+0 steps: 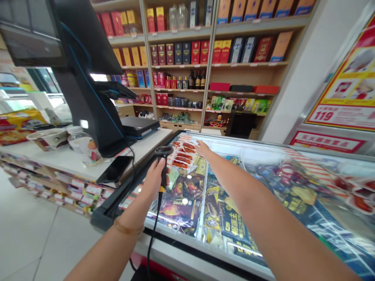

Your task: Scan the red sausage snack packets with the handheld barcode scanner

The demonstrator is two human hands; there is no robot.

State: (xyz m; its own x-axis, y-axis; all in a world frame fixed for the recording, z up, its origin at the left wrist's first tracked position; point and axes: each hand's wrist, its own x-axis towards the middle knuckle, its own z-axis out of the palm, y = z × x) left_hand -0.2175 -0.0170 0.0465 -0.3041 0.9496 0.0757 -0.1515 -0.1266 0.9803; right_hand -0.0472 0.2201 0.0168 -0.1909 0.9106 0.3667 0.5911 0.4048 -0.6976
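Observation:
My left hand (154, 177) is wrapped around the handle of a black handheld barcode scanner (164, 152). The scanner's head points up and away, and its cable (154, 226) hangs down toward me. My right arm stretches far across the glass-topped freezer (211, 168). At its end, my right hand (203, 148) is at the right edge of some clear packs of reddish-brown sausages (183, 159) lying on the glass. Its fingers are small and partly hidden, so whether they grip a pack cannot be made out.
Left of the freezer, a counter (149, 145) carries a black checkout terminal (84, 89), a phone (115, 169), a plastic bottle (83, 146) and a food tub (48, 138). Bagged frozen food (234, 218) lies under the glass. More sausage packs (359, 195) sit at right. Stocked shelves (181, 66) stand behind.

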